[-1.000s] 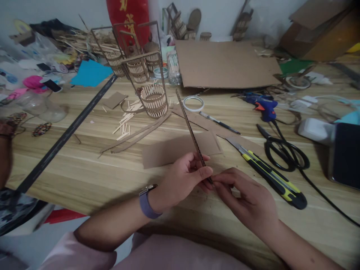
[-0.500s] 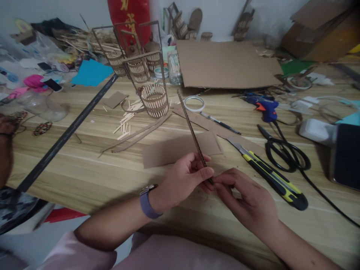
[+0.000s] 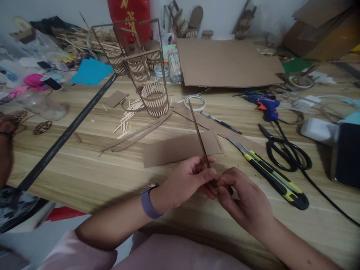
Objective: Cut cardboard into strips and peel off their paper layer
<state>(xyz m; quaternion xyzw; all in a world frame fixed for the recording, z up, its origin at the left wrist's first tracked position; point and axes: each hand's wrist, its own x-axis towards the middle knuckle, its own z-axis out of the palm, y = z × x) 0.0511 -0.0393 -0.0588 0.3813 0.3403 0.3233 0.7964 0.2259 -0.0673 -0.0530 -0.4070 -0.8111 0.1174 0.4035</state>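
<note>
A narrow cardboard strip (image 3: 200, 138), its corrugated edge showing, rises at a tilt from my hands over the table's front. My left hand (image 3: 194, 180) pinches it between thumb and fingers near its lower end. At that lower end, my right hand (image 3: 239, 195) has its thumb and forefinger closed on the strip's tip, which the fingers partly hide. Behind the strip lies a flat cardboard piece (image 3: 168, 150). To the right of my right hand is a yellow and black utility knife (image 3: 270, 172), blade pointing away from me.
Black scissors (image 3: 281, 150), a pen (image 3: 221, 122) and a blue glue gun (image 3: 268, 108) lie to the right. A small stick basket (image 3: 154, 101) stands at centre-left beside loose sticks (image 3: 125, 123). A large cardboard sheet (image 3: 227, 63) lies behind. Another person's arm (image 3: 5, 150) is at far left.
The upper end of the cardboard strip has swung right and lower. Both hands have shifted slightly, and my right fingers are curled a little more at the lower end.
</note>
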